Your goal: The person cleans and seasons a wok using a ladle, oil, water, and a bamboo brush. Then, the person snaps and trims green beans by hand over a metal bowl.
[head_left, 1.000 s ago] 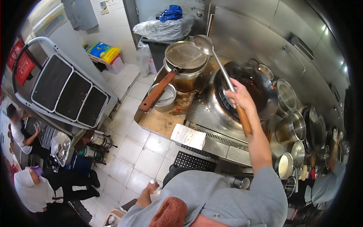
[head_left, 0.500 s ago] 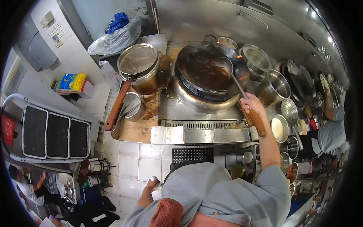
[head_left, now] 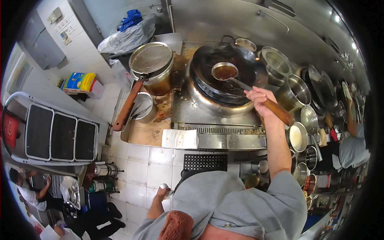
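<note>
My right hand (head_left: 262,100) is closed round the wooden-handled ladle (head_left: 225,72), whose bowl holds brown liquid over the black wok (head_left: 206,58). The wok sits on the round steel burner at the counter's middle. Low beside my body, my left hand (head_left: 163,193) is closed on a small white thing (head_left: 163,186), perhaps a cloth. Left of the wok, a strainer with a long wooden handle (head_left: 130,104) lies across a steel pot (head_left: 161,85). A folded white cloth (head_left: 180,139) lies on the counter's front edge.
Several steel pots and bowls (head_left: 298,94) stand right of the wok, with a perforated skimmer (head_left: 309,119). A small pot (head_left: 145,114) holds utensils at left. Folded steps (head_left: 63,132) stand far left; people are at lower left. A black mat (head_left: 205,162) lies on the floor.
The ladle's bowl has moved left and risen from the wok's right side, now with liquid in it. My right hand has moved slightly left and up. The view has shifted a little.
</note>
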`<state>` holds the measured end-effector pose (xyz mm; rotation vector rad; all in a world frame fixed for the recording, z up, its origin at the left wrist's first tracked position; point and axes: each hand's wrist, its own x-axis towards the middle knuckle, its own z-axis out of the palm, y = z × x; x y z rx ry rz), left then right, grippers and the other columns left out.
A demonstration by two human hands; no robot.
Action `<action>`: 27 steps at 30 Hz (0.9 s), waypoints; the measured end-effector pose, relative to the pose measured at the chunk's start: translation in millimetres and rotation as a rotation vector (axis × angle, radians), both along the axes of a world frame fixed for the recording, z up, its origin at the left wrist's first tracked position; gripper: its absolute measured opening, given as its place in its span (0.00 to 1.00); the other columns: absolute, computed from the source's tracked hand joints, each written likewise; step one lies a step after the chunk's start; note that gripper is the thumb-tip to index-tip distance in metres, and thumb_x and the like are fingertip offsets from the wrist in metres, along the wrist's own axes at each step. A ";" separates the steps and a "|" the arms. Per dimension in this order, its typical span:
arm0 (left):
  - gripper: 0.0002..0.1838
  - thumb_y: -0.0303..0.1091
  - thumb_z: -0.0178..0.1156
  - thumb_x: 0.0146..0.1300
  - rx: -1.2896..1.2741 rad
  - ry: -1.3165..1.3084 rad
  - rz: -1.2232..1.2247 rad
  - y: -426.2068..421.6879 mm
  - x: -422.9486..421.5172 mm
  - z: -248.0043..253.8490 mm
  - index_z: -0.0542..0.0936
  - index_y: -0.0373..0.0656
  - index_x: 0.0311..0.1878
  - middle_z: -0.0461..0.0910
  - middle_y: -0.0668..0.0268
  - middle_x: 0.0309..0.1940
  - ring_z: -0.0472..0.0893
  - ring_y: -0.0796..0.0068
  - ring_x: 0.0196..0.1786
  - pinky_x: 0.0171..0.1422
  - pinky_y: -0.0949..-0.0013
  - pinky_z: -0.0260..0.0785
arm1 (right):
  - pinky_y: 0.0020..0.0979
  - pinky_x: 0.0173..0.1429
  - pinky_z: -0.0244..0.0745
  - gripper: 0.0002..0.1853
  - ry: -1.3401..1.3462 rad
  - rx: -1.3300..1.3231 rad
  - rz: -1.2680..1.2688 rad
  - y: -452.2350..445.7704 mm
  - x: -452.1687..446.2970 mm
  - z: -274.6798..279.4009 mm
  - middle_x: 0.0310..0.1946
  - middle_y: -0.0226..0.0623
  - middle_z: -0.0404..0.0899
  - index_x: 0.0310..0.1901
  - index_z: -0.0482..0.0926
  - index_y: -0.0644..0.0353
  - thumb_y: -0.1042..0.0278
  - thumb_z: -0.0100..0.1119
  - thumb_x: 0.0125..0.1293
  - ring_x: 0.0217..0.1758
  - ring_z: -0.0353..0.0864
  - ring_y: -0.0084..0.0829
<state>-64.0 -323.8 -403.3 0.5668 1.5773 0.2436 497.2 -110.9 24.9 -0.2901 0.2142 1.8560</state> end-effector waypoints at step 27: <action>0.08 0.32 0.63 0.54 0.300 0.123 -0.386 -58.1 -10.7 -10.2 0.79 0.41 0.37 0.81 0.62 0.29 0.81 0.66 0.28 0.27 0.56 0.74 | 0.24 0.13 0.65 0.34 -1.595 0.613 0.131 108.2 -127.2 -0.8 0.21 0.26 0.68 0.68 0.60 0.62 0.78 0.61 0.59 0.15 0.66 0.17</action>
